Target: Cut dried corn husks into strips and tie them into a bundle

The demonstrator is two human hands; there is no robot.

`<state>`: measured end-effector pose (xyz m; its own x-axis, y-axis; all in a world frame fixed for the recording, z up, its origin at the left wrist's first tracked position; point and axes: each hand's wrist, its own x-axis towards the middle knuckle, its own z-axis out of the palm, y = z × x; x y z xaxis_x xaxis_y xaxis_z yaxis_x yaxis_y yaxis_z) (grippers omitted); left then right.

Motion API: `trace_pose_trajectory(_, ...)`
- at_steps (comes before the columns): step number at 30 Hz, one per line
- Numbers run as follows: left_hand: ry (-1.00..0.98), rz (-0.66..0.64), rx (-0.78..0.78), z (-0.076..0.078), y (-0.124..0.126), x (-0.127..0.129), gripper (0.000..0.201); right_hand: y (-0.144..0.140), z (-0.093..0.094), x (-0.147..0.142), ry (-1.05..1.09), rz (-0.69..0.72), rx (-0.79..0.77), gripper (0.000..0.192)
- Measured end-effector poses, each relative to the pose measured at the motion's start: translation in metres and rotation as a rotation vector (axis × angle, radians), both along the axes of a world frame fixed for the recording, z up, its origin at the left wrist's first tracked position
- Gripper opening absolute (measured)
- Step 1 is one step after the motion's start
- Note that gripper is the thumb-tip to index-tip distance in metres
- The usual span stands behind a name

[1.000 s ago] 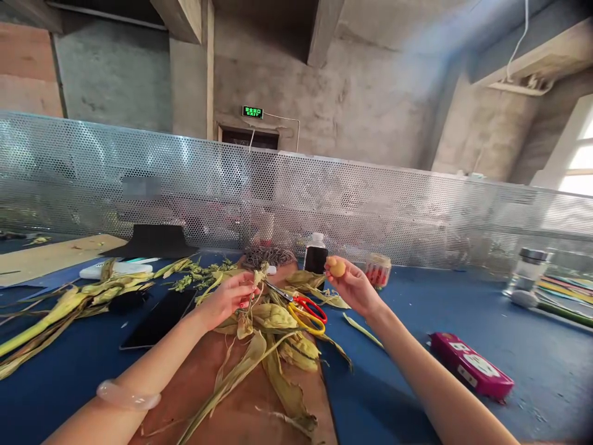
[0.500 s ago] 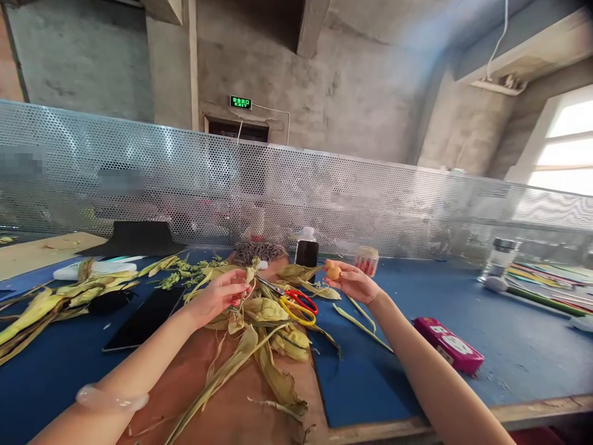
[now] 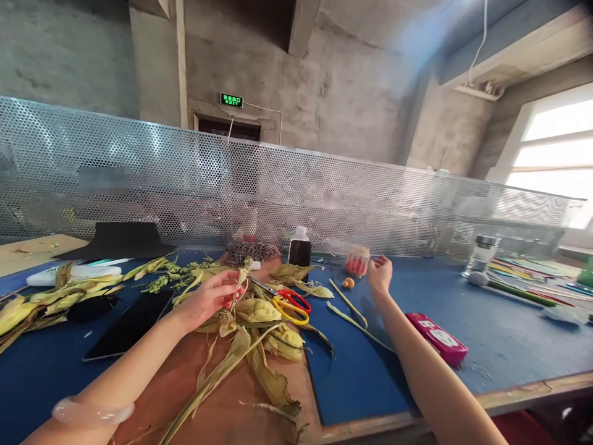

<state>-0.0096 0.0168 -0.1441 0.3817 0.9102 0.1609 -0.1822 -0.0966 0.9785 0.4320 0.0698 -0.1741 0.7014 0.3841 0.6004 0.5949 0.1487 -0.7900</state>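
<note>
My left hand [image 3: 210, 298] is closed in a pinch on a strip of dried corn husk [image 3: 244, 272], held upright above the heap. My right hand [image 3: 380, 275] is just right of a clear jar with red contents [image 3: 357, 261]. Its fingers are curled, with the tips turned away, so anything in them is hidden. A small orange-brown ball [image 3: 348, 283] lies on the blue table below the jar. Between the hands are scissors [image 3: 293, 307] with one red and one yellow handle, open on a heap of dried corn husks [image 3: 259, 311].
A dark bottle with a white cap [image 3: 300, 247] stands behind the husks, near tangled wire [image 3: 252, 252]. A magenta case [image 3: 438, 339] lies by my right forearm. At left are a black tablet [image 3: 130, 324] and more husks [image 3: 60, 300]. A perforated metal screen [image 3: 315, 191] bounds the back.
My right hand has let go of the orange-brown ball, which now lies on the table, and has moved right beside the jar. My left hand keeps its pinch. The view has shifted slightly right.
</note>
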Motion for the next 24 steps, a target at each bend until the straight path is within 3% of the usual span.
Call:
trace_pose_trajectory(4,-0.04,0.003,-0.005,0.002,0.0,-0.001,0.027,-0.009,0.005,0.002,0.04,-0.151,0.106,0.039)
trace_pose_trajectory(8,-0.147,0.026,-0.025,0.0,0.004,-0.004,0.03,-0.013,0.007,-0.018,-0.102,-0.09,0.166,0.037)
trace_pose_trajectory(14,-0.492,-0.134,-0.008,0.008,0.002,-0.012,0.031,-0.031,0.018,-0.099,-0.428,0.24,0.187,0.029)
trace_pose_trajectory(17,-0.557,-0.168,0.026,0.013,-0.002,-0.019,0.032,-0.049,0.031,-0.158,-0.552,0.573,0.203,0.033)
trace_pose_trajectory(21,-0.493,-0.218,0.051,0.014,-0.006,-0.023,0.033,-0.054,0.043,-0.228,-0.534,1.024,-0.092,0.042)
trace_pose_trajectory(24,-0.46,-0.286,0.059,0.012,-0.006,-0.023,0.033,-0.035,0.047,-0.263,-0.631,1.018,-0.248,0.062)
